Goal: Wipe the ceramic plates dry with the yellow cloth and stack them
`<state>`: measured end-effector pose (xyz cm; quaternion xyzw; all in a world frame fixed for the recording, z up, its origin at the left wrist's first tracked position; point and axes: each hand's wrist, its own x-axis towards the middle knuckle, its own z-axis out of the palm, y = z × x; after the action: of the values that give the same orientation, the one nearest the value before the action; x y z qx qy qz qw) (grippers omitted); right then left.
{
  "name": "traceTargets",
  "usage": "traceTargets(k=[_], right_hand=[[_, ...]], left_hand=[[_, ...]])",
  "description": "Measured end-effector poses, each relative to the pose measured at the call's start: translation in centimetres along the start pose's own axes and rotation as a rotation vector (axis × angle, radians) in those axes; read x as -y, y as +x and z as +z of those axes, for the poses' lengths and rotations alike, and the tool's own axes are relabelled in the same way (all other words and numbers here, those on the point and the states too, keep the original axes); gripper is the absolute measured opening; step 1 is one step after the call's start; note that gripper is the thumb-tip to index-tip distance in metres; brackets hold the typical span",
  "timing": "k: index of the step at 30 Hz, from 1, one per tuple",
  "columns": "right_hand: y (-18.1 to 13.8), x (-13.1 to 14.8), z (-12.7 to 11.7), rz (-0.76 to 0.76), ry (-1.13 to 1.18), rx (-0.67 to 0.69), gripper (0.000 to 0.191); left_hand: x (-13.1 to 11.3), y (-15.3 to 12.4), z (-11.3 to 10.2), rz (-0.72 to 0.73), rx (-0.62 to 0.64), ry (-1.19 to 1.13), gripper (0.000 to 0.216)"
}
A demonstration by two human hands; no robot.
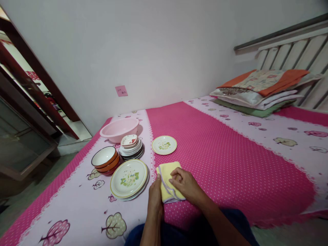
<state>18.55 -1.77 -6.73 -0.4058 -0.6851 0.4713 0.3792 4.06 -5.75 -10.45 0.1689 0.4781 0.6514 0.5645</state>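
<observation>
A folded yellow cloth [167, 174] lies on the pink bedspread [225, 157] in front of me. My left hand [155, 195] rests at its left edge, fingers together, thumb on the cloth. My right hand [186, 184] lies on top of the cloth with fingers curled, pinching its fabric. Left of the cloth sits a large floral plate [129, 178] on top of another plate. A small floral plate [164, 145] lies alone beyond the cloth.
A stack of orange bowls [105, 159], a pile of small plates topped by a little red-rimmed dish [130, 146] and a pink basin [119, 129] stand at the left. Folded bedding and pillows [258, 92] lie at the far right by the headboard. The bed edge drops off left.
</observation>
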Motion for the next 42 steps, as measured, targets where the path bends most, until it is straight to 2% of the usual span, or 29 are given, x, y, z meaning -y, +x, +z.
traceTargets(k=[5,11,16,19,23,28,33,40,42], right_hand=[[-1.1,1.0,0.4,-0.020,-0.122,0.111,0.017],[-0.8,0.8,2.0,-0.039,-0.150,0.033,0.005],[-1.5,0.9,2.6,-0.149,-0.179,0.162,0.003],[-1.2,0.6,2.0,-0.199,-0.212,0.169,0.017],[-0.1,-0.5,1.6,-0.255,-0.361,0.048,0.031],[0.6,-2.1,3.0,-0.253,-0.557,0.009,0.051],[0.9,-2.2,4.4,-0.248,-0.674,-0.007,0.048],[1.1,-1.6,5.6,-0.222,-0.670,-0.070,0.051],[1.4,-2.0,5.4,-0.224,-0.624,-0.077,0.049]], left_hand=[[-0.2,-0.3,-0.2,0.039,0.044,0.005,0.043],[-0.2,-0.1,-0.3,0.033,0.041,-0.015,0.035],[-0.4,-0.4,-0.4,0.076,0.040,-0.007,0.020],[-0.7,-0.8,-0.2,0.044,0.084,-0.016,0.020],[-1.2,-1.3,0.0,-0.007,0.138,-0.029,0.026],[-1.6,-1.8,0.2,-0.029,0.186,-0.044,0.040],[-2.4,-2.6,0.3,-0.052,0.229,-0.048,0.047],[-3.2,-3.0,-0.2,-0.122,0.242,-0.084,0.031],[-3.1,-2.9,-0.3,-0.127,0.245,-0.082,0.034]])
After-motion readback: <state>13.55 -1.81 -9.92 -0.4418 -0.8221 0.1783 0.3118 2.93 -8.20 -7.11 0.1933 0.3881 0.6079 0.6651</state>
